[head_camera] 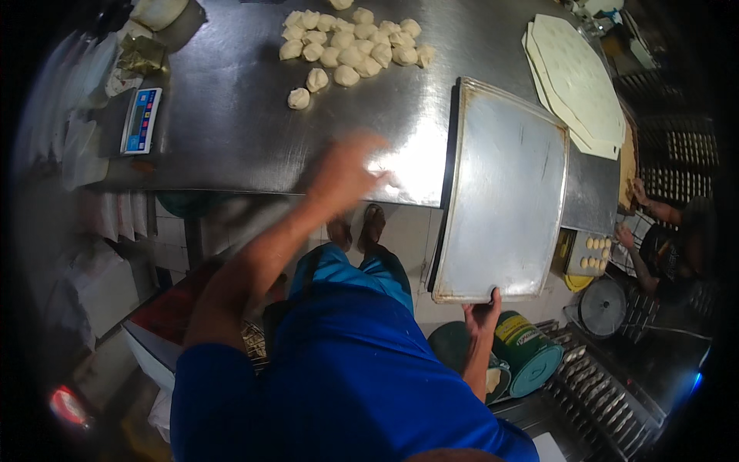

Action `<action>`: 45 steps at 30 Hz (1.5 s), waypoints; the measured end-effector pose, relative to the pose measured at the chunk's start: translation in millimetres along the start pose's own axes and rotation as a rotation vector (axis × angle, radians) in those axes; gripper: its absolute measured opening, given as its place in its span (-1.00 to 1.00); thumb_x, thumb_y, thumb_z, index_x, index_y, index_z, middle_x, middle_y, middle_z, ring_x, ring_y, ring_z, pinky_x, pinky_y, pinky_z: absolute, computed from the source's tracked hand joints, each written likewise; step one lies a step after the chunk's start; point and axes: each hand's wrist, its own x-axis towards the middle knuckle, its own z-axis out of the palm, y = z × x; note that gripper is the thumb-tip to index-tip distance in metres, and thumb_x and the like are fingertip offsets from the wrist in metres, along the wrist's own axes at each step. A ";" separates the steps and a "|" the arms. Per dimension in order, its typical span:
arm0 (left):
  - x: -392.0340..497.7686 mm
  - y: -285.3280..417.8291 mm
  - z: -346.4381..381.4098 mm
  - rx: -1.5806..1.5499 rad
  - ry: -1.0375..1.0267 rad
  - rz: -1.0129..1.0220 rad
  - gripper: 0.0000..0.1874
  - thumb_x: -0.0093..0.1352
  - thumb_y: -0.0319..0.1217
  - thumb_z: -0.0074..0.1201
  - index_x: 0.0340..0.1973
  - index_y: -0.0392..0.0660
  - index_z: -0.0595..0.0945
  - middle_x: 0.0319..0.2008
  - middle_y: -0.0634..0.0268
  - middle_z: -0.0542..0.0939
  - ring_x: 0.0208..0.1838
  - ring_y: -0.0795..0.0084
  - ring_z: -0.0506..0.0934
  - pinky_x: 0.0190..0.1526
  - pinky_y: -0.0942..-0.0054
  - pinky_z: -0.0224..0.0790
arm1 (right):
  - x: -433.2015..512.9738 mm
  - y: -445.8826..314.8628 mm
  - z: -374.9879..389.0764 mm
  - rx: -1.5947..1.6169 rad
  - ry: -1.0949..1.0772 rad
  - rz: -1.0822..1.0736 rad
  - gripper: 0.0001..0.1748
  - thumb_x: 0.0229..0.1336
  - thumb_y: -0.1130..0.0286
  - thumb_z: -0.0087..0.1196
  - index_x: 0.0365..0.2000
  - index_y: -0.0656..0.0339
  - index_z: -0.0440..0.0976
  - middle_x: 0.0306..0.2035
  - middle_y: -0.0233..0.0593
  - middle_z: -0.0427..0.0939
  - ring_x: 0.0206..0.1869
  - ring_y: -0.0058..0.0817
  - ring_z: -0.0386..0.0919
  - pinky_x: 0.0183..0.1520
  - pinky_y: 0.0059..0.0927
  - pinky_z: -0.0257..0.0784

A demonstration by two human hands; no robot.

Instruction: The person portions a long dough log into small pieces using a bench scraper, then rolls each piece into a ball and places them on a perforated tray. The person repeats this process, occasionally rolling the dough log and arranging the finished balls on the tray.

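Observation:
My right hand (482, 316) grips the near rim of a metal baking tray (505, 190), its thumb on top. The tray lies partly on the steel table and juts past the front edge; its rim is browned, and its face bears no dough. Blurred by motion, my left hand (352, 167) hovers over the table's front part, fingers apart and seemingly holding nothing. Beyond it, several dough balls (352, 49) sit in a cluster on the steel table (231, 110), with two dough balls (306, 89) set slightly nearer.
A digital scale (140, 121) stands at the left. Cream-coloured sheets (577, 81) are stacked at the back right. On the right, a co-worker's hands (632, 213) are near a tray of small dough pieces (592, 254). Green buckets (528, 358) stand below, beside racked trays (606, 381).

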 end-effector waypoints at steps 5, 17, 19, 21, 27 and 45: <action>40.0 -111.6 -50.0 0.120 0.305 -0.377 -0.50 0.22 -0.31 0.47 0.05 -0.14 0.64 0.02 0.06 0.63 0.20 -0.03 0.54 0.22 0.06 0.41 | -45.9 -67.3 75.7 -1.117 -0.393 0.419 -0.55 0.31 0.12 0.36 -0.08 0.36 0.65 -0.27 -0.19 0.72 -0.19 -0.40 0.68 -0.03 -0.36 0.63; 14.2 -137.4 -97.8 -0.095 0.197 -0.012 -0.62 0.22 -0.54 0.29 -0.04 -0.18 0.61 -0.01 0.07 0.62 0.07 -0.02 0.62 0.13 0.17 0.49 | 149.6 107.8 500.9 -1.502 -0.549 -1.395 -0.67 0.11 0.45 0.32 -0.07 0.23 0.63 -0.12 -0.02 0.66 -0.09 0.07 0.67 0.00 -0.08 0.60; -11.9 -157.8 -129.4 -0.086 0.231 0.065 -0.62 0.24 -0.57 0.26 0.00 -0.17 0.61 0.03 0.06 0.61 0.10 -0.01 0.62 0.15 0.17 0.48 | 141.7 109.3 508.0 -1.512 -0.536 -1.266 -0.72 0.08 0.47 0.30 -0.15 0.25 0.60 -0.18 0.01 0.65 -0.14 0.06 0.67 -0.07 -0.01 0.57; -38.0 -178.6 -155.6 -0.016 0.247 0.037 -0.58 0.27 -0.58 0.25 0.06 -0.19 0.59 0.11 0.06 0.57 0.17 0.00 0.59 0.21 0.15 0.46 | 107.3 103.8 498.6 -1.439 -0.525 -1.235 -0.69 0.07 0.48 0.30 -0.13 0.24 0.58 -0.18 -0.01 0.64 -0.12 -0.01 0.67 -0.06 -0.04 0.55; -108.3 -220.2 -138.7 0.338 0.045 0.004 -0.30 0.41 -0.32 0.26 0.41 -0.29 0.38 0.45 -0.02 0.34 0.55 -0.02 0.26 0.57 0.05 0.09 | 71.1 138.1 363.4 -1.701 -0.626 -1.482 -0.38 0.16 0.52 0.20 0.26 0.28 0.39 0.22 0.24 0.46 0.31 0.23 0.42 0.32 0.08 0.39; -37.6 -226.1 -166.9 -0.185 -0.052 -0.424 -0.59 0.40 -0.25 0.33 0.12 -0.10 0.70 0.11 0.19 0.58 0.22 0.12 0.55 0.25 0.10 0.43 | 85.2 104.1 424.8 -1.622 -0.379 -1.074 -0.66 0.26 0.33 0.26 -0.02 0.30 0.64 -0.18 0.12 0.71 -0.18 0.06 0.70 0.01 -0.08 0.59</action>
